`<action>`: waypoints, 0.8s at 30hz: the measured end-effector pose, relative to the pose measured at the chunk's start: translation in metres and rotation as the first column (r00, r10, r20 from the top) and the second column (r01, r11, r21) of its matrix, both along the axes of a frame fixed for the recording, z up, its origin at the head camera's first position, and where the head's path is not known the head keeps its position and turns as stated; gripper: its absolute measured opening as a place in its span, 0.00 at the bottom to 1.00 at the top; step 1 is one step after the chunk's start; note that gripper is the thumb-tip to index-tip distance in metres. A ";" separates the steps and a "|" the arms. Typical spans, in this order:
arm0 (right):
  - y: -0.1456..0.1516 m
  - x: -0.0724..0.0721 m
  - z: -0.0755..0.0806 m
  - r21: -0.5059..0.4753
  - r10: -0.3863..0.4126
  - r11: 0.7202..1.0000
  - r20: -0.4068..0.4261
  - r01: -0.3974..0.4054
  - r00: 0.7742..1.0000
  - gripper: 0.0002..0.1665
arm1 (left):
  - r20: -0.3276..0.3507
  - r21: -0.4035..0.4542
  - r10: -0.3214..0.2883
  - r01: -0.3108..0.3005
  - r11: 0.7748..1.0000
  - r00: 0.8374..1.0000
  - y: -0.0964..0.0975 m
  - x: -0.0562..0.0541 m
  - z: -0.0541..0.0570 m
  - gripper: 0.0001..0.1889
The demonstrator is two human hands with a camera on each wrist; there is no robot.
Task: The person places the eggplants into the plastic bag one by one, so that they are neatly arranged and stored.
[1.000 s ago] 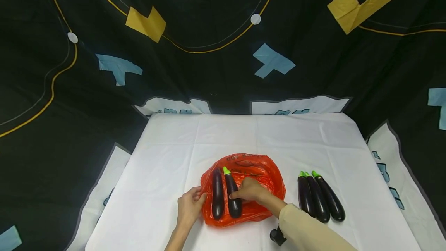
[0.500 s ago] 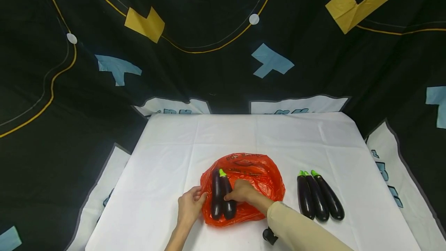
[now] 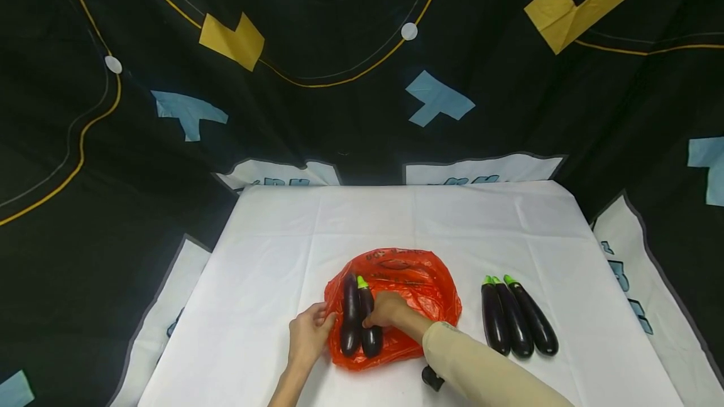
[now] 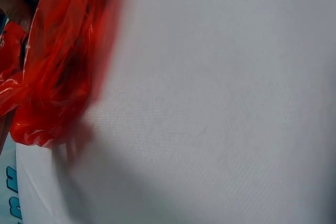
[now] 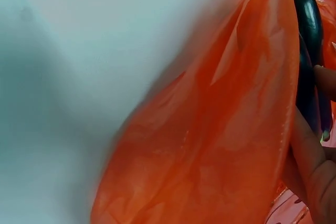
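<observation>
A red plastic bag (image 3: 435,278) lies spread open on the white table, with two dark eggplants side by side in its left part. My right hand (image 3: 390,309) reaches in from the right and grips the right-hand eggplant (image 3: 371,343), which has a bright green stem. Against it lies the other eggplant (image 3: 351,319). At the bag's left rim my left hand (image 3: 307,336) pinches the plastic between thumb and fingers. In the right wrist view, the bag's wall (image 5: 199,145) partly hides the right hand (image 5: 315,161) and the eggplant (image 5: 307,19).
Three more eggplants (image 3: 515,322) with green stems lie together on the white tablecloth (image 3: 384,218), right of the bag. A small black device (image 3: 432,378) shows under the right sleeve. Behind the table hangs a dark cloth (image 3: 339,124) with taped shapes.
My right hand has moved left with its eggplant, bringing it from a gap to right beside the other one. The left hand has stayed at the bag's rim.
</observation>
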State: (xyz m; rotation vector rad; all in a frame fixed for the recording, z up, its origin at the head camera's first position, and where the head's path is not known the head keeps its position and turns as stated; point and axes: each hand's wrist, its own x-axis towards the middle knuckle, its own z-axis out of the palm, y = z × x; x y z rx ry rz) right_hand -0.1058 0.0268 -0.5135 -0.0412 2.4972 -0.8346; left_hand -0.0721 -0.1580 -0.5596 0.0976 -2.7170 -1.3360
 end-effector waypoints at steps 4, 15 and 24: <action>-0.003 -0.004 0.000 0.056 0.017 0.998 -0.007 -0.017 1.000 0.20 | 0.009 -0.005 0.001 -0.001 1.000 1.000 0.000 -0.001 0.001 0.13; -0.005 -0.008 0.002 0.097 0.024 0.995 0.021 -0.026 0.999 0.21 | 0.030 -0.013 0.002 -0.001 1.000 1.000 -0.001 -0.001 0.002 0.13; -0.002 -0.007 -0.001 0.043 -0.001 0.999 0.029 0.000 1.000 0.22 | 0.024 -0.020 0.009 -0.008 1.000 1.000 -0.002 0.000 0.001 0.12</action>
